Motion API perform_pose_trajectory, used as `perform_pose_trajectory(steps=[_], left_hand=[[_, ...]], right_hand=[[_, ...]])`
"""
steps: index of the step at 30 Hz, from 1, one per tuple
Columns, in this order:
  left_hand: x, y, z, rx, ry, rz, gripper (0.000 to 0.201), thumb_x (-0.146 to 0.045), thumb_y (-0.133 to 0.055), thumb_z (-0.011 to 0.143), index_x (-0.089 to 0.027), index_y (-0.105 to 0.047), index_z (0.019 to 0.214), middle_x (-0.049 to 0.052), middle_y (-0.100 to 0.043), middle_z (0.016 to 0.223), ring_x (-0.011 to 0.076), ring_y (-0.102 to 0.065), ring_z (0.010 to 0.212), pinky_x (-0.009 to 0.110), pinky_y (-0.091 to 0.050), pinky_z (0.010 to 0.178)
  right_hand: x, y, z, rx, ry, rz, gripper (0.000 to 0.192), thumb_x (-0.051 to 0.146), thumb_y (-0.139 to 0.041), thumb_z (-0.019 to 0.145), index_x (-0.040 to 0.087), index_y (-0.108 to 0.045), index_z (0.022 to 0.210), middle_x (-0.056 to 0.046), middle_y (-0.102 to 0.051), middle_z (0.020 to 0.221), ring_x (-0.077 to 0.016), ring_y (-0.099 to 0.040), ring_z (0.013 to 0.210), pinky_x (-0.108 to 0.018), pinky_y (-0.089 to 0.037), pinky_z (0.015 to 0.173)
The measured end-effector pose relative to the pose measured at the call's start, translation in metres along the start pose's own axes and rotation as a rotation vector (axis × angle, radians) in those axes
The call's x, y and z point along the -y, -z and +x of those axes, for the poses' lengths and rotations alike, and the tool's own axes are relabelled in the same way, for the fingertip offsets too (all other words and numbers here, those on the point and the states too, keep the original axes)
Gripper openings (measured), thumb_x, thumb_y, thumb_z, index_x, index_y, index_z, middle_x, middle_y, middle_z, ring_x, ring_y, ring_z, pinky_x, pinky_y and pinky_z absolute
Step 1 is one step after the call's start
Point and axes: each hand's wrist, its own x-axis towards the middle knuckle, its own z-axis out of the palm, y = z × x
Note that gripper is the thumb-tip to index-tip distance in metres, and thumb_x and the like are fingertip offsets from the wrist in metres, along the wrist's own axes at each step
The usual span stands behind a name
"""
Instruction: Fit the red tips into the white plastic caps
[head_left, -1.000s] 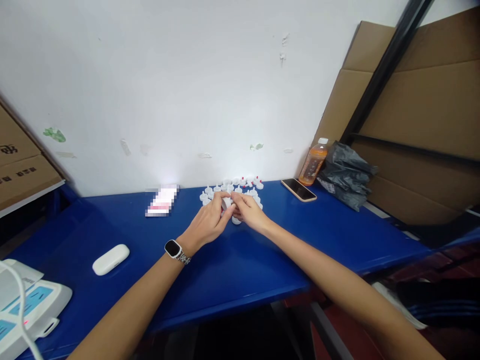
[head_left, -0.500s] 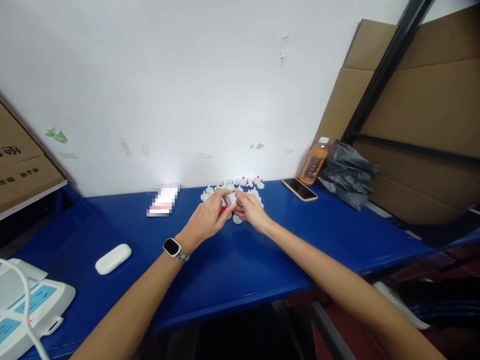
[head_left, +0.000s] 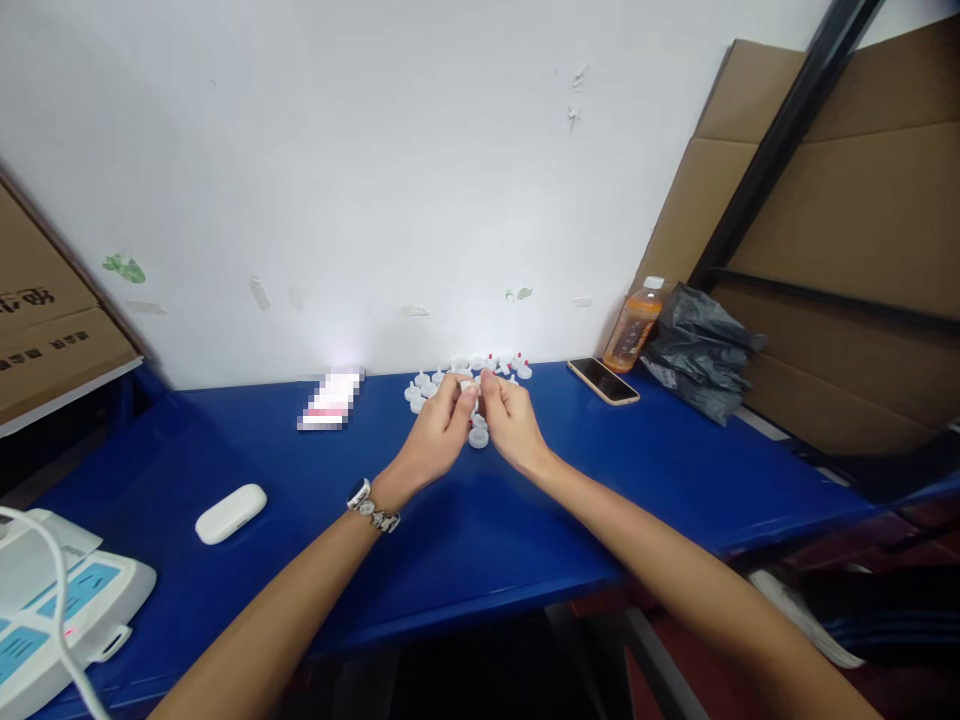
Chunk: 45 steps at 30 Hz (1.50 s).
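Observation:
A small white plastic nozzle cap (head_left: 469, 387) is pinched between my two hands, mostly covered by the fingers. My left hand (head_left: 442, 418), with a watch (head_left: 360, 493) on the wrist, is closed on its left side. Fingers curled, my right hand (head_left: 512, 415) grips it from the right; whether a small red tip is also in those fingers is hidden. Around and behind the hands lie several loose white nozzle caps (head_left: 414, 393), a few with red tips (head_left: 520, 358). One white cap (head_left: 478, 438) sits on the blue table (head_left: 480, 530) just below my hands.
To the right are a phone (head_left: 604, 381), a bottle of orange drink (head_left: 634, 325) and a dark plastic bag (head_left: 705, 350). On the left lie a white earphone case (head_left: 231, 513), a power strip (head_left: 82, 610) with a cable, and a pixelated card (head_left: 330, 400). A white wall (head_left: 420, 180) stands behind.
My hands have come closer together and the left wrist has turned, so the cap is more covered. The red pieces seen under the left hand are now hidden. The view has shifted slightly.

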Motion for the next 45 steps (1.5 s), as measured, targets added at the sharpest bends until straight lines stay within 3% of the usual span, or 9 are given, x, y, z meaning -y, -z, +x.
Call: perform_pose_trajectory(steps=[5,8,10,14,21,26,31,40,45], left_hand=[[0.009,0.033,0.012,-0.185,0.224,-0.445,0.054,-0.069,-0.029,0.094,-0.020,-0.047,0.083,-0.008,-0.025,0.055,0.0087,-0.031,0.042,0.023,-0.034,0.040],[0.021,0.060,0.018,-0.283,0.161,-0.397,0.042,-0.061,-0.043,0.094,-0.020,-0.051,0.094,-0.006,-0.030,0.062,0.0083,-0.034,0.049,0.021,-0.040,0.046],[0.029,0.065,0.017,-0.235,0.146,-0.283,0.040,-0.058,-0.047,0.093,-0.020,-0.053,0.106,-0.003,-0.042,0.073,0.0091,-0.042,0.056,0.022,-0.043,0.049],[0.042,0.054,0.010,-0.057,0.120,0.021,0.043,-0.054,-0.043,0.096,-0.022,-0.051,0.123,0.002,-0.055,0.087,0.0108,-0.050,0.062,0.024,-0.045,0.055],[0.046,0.050,0.002,0.031,0.084,0.285,0.039,-0.047,-0.042,0.097,-0.020,-0.052,0.124,0.000,-0.058,0.079,0.0161,-0.057,0.072,0.028,-0.044,0.068],[0.042,0.049,0.002,0.049,0.079,0.306,0.040,-0.046,-0.041,0.098,-0.020,-0.052,0.125,0.000,-0.058,0.076,0.0160,-0.056,0.069,0.029,-0.044,0.067],[0.036,0.034,-0.001,0.065,0.064,0.226,0.045,-0.046,-0.051,0.094,-0.020,-0.048,0.130,0.002,-0.062,0.084,0.0137,-0.057,0.064,0.027,-0.046,0.064],[0.023,0.006,0.012,0.009,-0.015,0.269,0.046,-0.049,-0.060,0.089,-0.024,-0.050,0.126,0.007,-0.065,0.116,0.0149,-0.062,0.075,0.029,-0.049,0.070],[0.027,0.005,0.029,-0.013,-0.118,0.461,0.037,-0.045,-0.056,0.091,-0.023,-0.054,0.121,0.007,-0.062,0.118,0.0212,-0.060,0.097,0.033,-0.048,0.077]], right_hand=[[-0.014,0.034,0.019,-0.243,0.037,-0.102,0.052,0.057,-0.034,0.099,0.022,-0.038,0.061,0.002,-0.040,0.055,-0.0119,-0.036,0.052,-0.027,-0.030,0.054],[-0.034,0.044,0.028,-0.148,0.009,-0.188,0.048,0.052,-0.037,0.099,0.021,-0.043,0.063,0.002,-0.045,0.058,-0.0128,-0.042,0.056,-0.027,-0.032,0.056],[-0.043,0.041,0.029,0.006,-0.010,-0.283,0.042,0.046,-0.041,0.097,0.019,-0.054,0.067,0.002,-0.050,0.059,-0.0132,-0.046,0.058,-0.026,-0.034,0.059],[-0.048,0.020,0.027,0.243,-0.014,-0.369,0.033,0.040,-0.048,0.094,0.018,-0.066,0.077,0.001,-0.060,0.064,-0.0129,-0.052,0.060,-0.025,-0.036,0.059],[-0.047,-0.005,0.042,0.382,-0.001,-0.479,0.013,0.029,-0.060,0.085,0.021,-0.069,0.091,0.001,-0.071,0.076,-0.0127,-0.058,0.062,-0.024,-0.036,0.058],[-0.045,0.002,0.042,0.344,-0.002,-0.276,0.020,0.033,-0.054,0.090,0.017,-0.066,0.086,-0.002,-0.069,0.074,-0.0140,-0.059,0.066,-0.026,-0.043,0.065],[-0.031,0.010,0.028,0.430,-0.155,0.071,0.031,0.047,-0.057,0.089,0.017,-0.059,0.086,0.001,-0.063,0.067,-0.0124,-0.056,0.059,-0.025,-0.043,0.058],[-0.024,0.040,0.022,0.215,-0.087,0.087,0.034,0.052,-0.066,0.082,0.018,-0.060,0.082,-0.001,-0.065,0.069,-0.0133,-0.059,0.062,-0.026,-0.045,0.061],[-0.057,0.071,0.058,0.038,-0.024,-0.265,0.025,0.041,-0.062,0.084,0.017,-0.065,0.082,-0.002,-0.067,0.074,-0.0140,-0.059,0.068,-0.026,-0.045,0.068]])
